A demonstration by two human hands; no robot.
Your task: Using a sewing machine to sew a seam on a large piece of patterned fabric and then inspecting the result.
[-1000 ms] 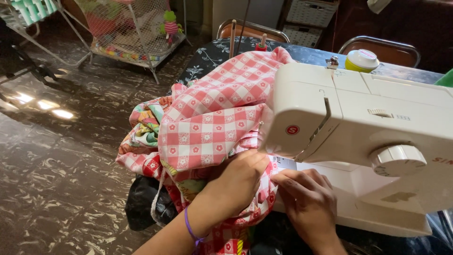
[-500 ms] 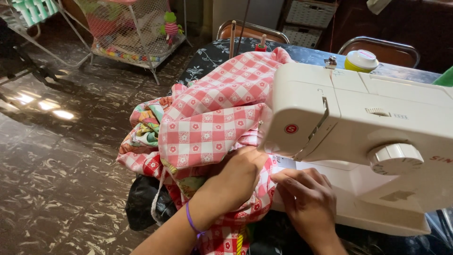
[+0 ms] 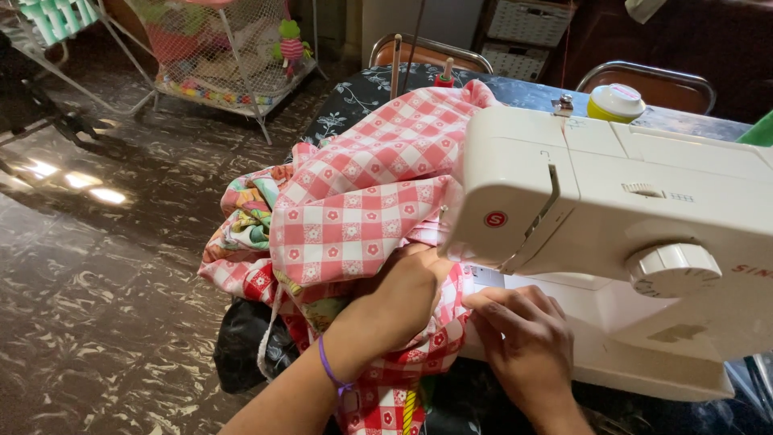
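Note:
A white sewing machine (image 3: 628, 217) stands on a table with a dark floral cloth (image 3: 354, 97). Pink-and-white checked fabric (image 3: 370, 185) with small flowers is bunched to the machine's left and runs under its head. My left hand (image 3: 403, 294), a purple band at the wrist, presses down on the fabric beside the needle area. My right hand (image 3: 519, 338) lies flat on the fabric at the machine's bed, fingers pointing toward the needle. The needle itself is hidden behind the machine's head.
A yellow-green spool or lidded pot (image 3: 616, 102) sits behind the machine. Two metal-framed chairs (image 3: 644, 80) stand at the table's far side. A wire-mesh rack with toys (image 3: 225, 56) is on the dark glossy floor (image 3: 97, 266) at the left. A dark bag (image 3: 241, 354) hangs below the fabric.
Both hands stay on the fabric by the needle; my left hand has edged slightly forward. Little else differs.

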